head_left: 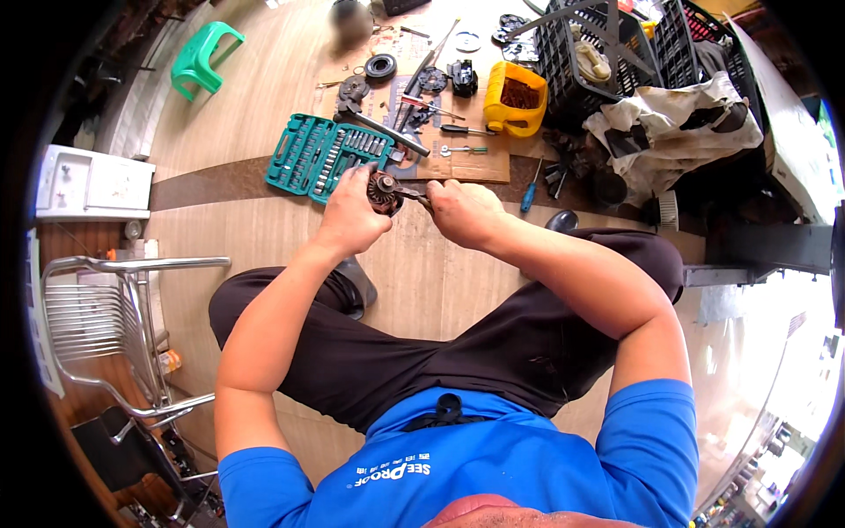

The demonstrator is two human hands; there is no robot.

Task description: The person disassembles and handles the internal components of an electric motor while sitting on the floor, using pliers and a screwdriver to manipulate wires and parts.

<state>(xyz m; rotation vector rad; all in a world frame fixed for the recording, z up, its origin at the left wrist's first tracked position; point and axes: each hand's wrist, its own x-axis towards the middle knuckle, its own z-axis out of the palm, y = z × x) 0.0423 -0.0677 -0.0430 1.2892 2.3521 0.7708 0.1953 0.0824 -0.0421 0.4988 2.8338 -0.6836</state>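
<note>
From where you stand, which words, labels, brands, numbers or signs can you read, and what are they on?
Blue shirt: white lettering on the chest, which I won't copy out.
Green socket case: any markings are too small to read.
Cardboard sheet: any print is too small to read.
Finned metal part in the left hand: no readable text.

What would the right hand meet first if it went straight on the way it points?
Likely the round metal part in the left hand; the tool in the right hand points at it, though depth is unclear.
</note>
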